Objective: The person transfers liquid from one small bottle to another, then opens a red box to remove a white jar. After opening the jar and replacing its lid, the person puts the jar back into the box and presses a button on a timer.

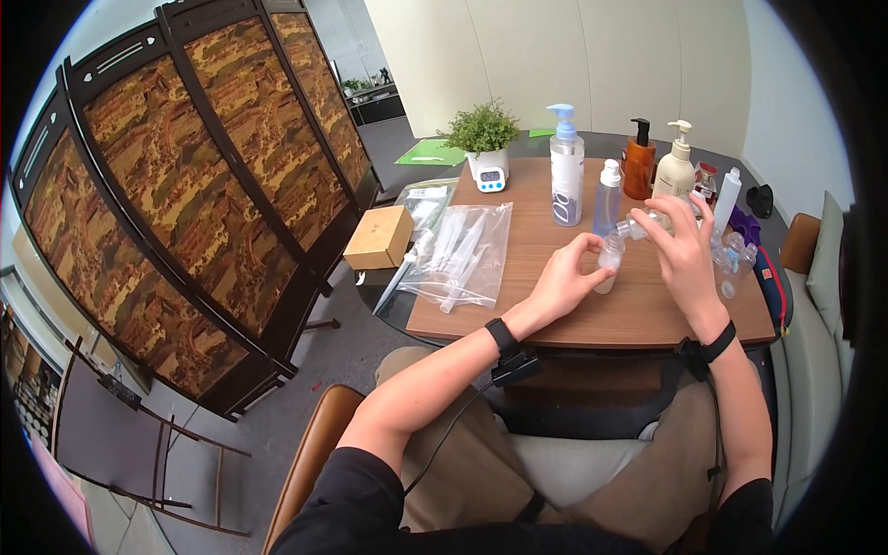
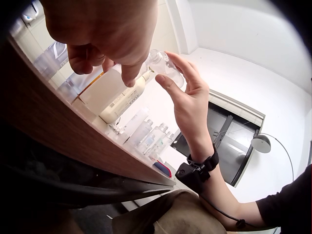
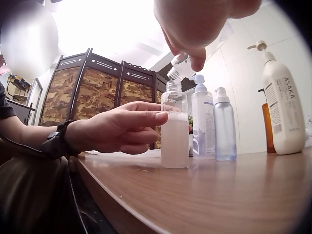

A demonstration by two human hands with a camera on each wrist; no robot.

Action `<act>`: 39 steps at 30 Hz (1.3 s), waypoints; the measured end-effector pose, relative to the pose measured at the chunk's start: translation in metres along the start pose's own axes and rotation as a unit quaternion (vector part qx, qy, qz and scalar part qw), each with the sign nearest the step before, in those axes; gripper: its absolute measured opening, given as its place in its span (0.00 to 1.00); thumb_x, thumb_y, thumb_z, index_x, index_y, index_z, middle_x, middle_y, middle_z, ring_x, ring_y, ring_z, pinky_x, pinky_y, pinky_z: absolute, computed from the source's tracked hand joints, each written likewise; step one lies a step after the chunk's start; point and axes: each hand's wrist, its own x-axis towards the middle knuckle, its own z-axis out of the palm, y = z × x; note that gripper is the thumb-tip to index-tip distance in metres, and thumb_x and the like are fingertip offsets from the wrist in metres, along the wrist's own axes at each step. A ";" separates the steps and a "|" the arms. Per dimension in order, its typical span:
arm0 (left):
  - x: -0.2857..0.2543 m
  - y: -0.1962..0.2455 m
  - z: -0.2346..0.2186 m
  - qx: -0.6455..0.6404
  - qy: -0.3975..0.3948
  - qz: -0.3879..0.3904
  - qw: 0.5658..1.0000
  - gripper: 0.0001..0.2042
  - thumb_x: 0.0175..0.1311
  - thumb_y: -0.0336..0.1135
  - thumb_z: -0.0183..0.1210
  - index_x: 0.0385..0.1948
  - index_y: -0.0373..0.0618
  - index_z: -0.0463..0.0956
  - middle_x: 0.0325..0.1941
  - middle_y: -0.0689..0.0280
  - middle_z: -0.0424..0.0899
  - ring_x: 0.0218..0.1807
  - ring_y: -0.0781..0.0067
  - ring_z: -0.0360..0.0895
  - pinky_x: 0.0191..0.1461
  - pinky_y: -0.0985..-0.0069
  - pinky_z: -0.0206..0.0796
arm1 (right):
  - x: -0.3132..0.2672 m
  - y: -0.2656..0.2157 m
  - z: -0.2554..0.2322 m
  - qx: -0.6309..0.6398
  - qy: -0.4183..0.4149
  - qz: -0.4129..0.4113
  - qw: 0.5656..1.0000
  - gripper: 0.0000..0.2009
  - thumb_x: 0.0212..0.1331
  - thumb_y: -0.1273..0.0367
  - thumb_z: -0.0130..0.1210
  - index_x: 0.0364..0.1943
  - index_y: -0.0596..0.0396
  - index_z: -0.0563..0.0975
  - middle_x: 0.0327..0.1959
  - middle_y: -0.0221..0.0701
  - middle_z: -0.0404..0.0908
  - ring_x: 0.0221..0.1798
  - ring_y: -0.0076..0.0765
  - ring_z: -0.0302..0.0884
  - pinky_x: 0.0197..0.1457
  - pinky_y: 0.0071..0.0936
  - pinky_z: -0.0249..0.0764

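Observation:
My left hand point(image 1: 566, 277) pinches a small clear bottle point(image 3: 175, 144) between thumb and fingers. It stands upright on the wooden table, filled more than halfway with cloudy whitish liquid topped by some froth. Its threaded neck is uncapped. Above it, my right hand point(image 1: 684, 254) grips a second clear bottle point(image 2: 158, 61), tipped so that its threaded mouth meets the lower bottle's opening in the right wrist view. Fingers hide part of this upper bottle. Just behind the pair stand a pale blue pump bottle point(image 3: 224, 129) and a taller bottle with a blue pump point(image 1: 567, 176).
An amber pump bottle point(image 1: 638, 166) and a cream ASAKA bottle point(image 3: 282, 105) stand at the back right. Several small clear bottles point(image 1: 735, 254) are grouped at the right edge. On the left lie a zip bag point(image 1: 476, 250) of plastic pieces and a cardboard box point(image 1: 379, 238). A timer point(image 1: 490, 179) leans by a potted plant point(image 1: 483, 127).

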 end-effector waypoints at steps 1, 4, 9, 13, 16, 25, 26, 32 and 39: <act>0.000 0.003 0.000 -0.001 0.001 0.000 1.000 0.23 0.71 0.37 0.75 0.62 0.38 0.79 0.56 0.64 0.90 0.28 0.86 0.72 0.35 0.75 0.72 | -0.001 0.000 0.000 0.000 0.000 -0.001 1.000 0.27 0.57 0.84 0.61 0.62 0.48 0.87 0.60 0.32 0.83 0.70 0.39 0.80 0.86 0.55 0.56; -0.002 0.009 -0.003 -0.003 0.000 -0.030 1.000 0.23 0.69 0.37 0.75 0.60 0.37 0.78 0.57 0.58 0.92 0.32 0.70 0.80 0.43 0.66 0.76 | -0.001 -0.001 0.002 0.022 -0.003 0.018 1.000 0.25 0.61 0.82 0.63 0.62 0.49 0.86 0.60 0.32 0.83 0.69 0.39 0.80 0.85 0.56 0.57; -0.001 0.006 -0.002 0.024 0.011 -0.015 1.000 0.24 0.68 0.37 0.76 0.61 0.38 0.79 0.50 0.63 0.91 0.28 0.85 0.69 0.34 0.74 0.70 | -0.006 0.000 0.006 0.108 -0.012 0.111 0.988 0.22 0.65 0.74 0.69 0.63 0.52 0.84 0.59 0.34 0.85 0.66 0.44 0.80 0.82 0.49 0.61; 0.000 -0.011 0.006 0.031 0.049 0.040 0.997 0.24 0.66 0.37 0.77 0.60 0.38 0.80 0.48 0.62 0.90 0.31 0.78 0.72 0.38 0.71 0.72 | -0.033 0.015 0.040 0.272 -0.010 0.281 0.920 0.23 0.65 0.69 0.74 0.62 0.57 0.81 0.55 0.37 0.87 0.60 0.40 0.83 0.68 0.37 0.75; -0.001 -0.008 0.003 0.020 0.046 0.041 0.998 0.25 0.66 0.38 0.77 0.61 0.38 0.80 0.51 0.62 0.91 0.31 0.78 0.71 0.38 0.71 0.72 | -0.056 0.031 0.064 0.388 -0.041 0.350 0.851 0.23 0.66 0.72 0.73 0.62 0.58 0.77 0.53 0.30 0.86 0.55 0.26 0.82 0.53 0.26 0.78; -0.033 0.074 -0.054 0.037 0.109 0.020 0.993 0.18 0.72 0.35 0.72 0.58 0.40 0.79 0.51 0.67 0.89 0.31 0.82 0.71 0.37 0.78 0.67 | -0.071 0.034 0.070 0.470 -0.088 0.367 0.798 0.20 0.67 0.76 0.69 0.59 0.56 0.75 0.52 0.29 0.84 0.51 0.23 0.82 0.44 0.20 0.77; -0.042 0.094 -0.065 0.023 0.120 -0.021 0.992 0.14 0.75 0.33 0.71 0.56 0.41 0.79 0.48 0.68 0.88 0.31 0.83 0.71 0.36 0.79 0.66 | -0.073 0.037 0.070 0.467 -0.087 0.368 0.799 0.20 0.67 0.76 0.69 0.59 0.56 0.75 0.52 0.29 0.84 0.51 0.23 0.82 0.44 0.20 0.77; -0.143 0.182 -0.097 -0.101 0.140 0.058 0.983 0.02 0.81 0.25 0.62 0.46 0.37 0.80 0.38 0.67 0.88 0.42 0.78 0.88 0.45 0.79 0.78 | -0.079 0.039 0.066 0.473 -0.105 0.369 0.793 0.32 0.63 0.72 0.74 0.69 0.57 0.71 0.60 0.38 0.82 0.60 0.35 0.82 0.52 0.28 0.81; -0.186 0.129 -0.107 0.053 0.035 -0.092 0.994 0.10 0.81 0.38 0.66 0.39 0.42 0.83 0.28 0.68 0.89 0.30 0.82 0.85 0.33 0.77 0.70 | -0.079 0.048 0.033 0.307 -0.148 0.331 0.880 0.39 0.58 0.69 0.77 0.72 0.56 0.68 0.62 0.41 0.75 0.62 0.39 0.76 0.57 0.34 0.80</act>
